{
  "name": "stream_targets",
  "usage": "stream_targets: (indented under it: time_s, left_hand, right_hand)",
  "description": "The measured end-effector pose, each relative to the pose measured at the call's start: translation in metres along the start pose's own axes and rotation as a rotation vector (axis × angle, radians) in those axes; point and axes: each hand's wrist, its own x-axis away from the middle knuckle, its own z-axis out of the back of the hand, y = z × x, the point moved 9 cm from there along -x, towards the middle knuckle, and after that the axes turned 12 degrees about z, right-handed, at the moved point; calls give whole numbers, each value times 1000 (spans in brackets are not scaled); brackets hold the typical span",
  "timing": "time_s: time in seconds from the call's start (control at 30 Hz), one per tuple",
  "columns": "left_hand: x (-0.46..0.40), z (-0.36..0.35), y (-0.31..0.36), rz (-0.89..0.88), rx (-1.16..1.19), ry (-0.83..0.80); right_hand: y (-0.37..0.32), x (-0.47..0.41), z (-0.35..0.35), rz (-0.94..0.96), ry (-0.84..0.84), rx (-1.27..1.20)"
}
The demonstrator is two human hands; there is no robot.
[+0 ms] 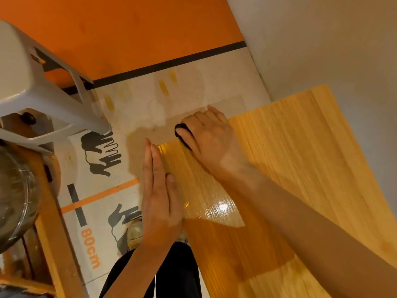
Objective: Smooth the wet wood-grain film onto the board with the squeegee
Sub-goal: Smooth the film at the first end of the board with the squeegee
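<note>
Our right hand [209, 134] grips the squeegee [182, 134] — left [160, 190] flat on film [214, 190] — we press evenly toward the edge.

A: How much of the squeegee [182, 134] shows?
B: Only a dark end. The right hand [209, 137] covers the rest, so its blade edge can't be told.

A: And the board [300, 168]?
B: Its near end runs off the bottom edge, and the right forearm crosses it. The left hand [160, 190] hides part of its left edge.

A: On the left?
B: A metal bowl [15, 196] and a white plastic stool [32, 82], both cut by the frame. A shoe [134, 233] is half hidden behind the left wrist.
</note>
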Motion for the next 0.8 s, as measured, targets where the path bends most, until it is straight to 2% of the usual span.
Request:
stream_targets:
  time_s: [0.13, 0.23, 0.3, 0.37, 0.43, 0.57, 0.67, 0.8]
  left_hand:
    - [1, -2, 0, 30, -4, -47]
    - [-2, 5, 3, 15, -108, -35]
    - [-9, 3, 21, -63, -213, -39]
    - [-17, -13, 44, -143, -344, -94]
    - [-23, -37, 65, -213, -454, -144]
    - [-30, -88, 93, -340, -545, -207]
    - [-32, -106, 88, -342, -546, -254]
    - [-26, -107, 82, -409, -619, -247]
  right_hand:
    - [123, 32, 23, -214, -171, 92]
    - [200, 56, 46, -392, -207, 162]
    - [218, 60, 47, -510, -162, 153]
    - [204, 55, 43, -573, -82, 118]
    - [161, 47, 35, -512, 5, 62]
    - [77, 39, 24, -171, 108, -155]
    - [108, 42, 26, -151, 8, -126]
    - [193, 67, 47, -332, 2, -26]
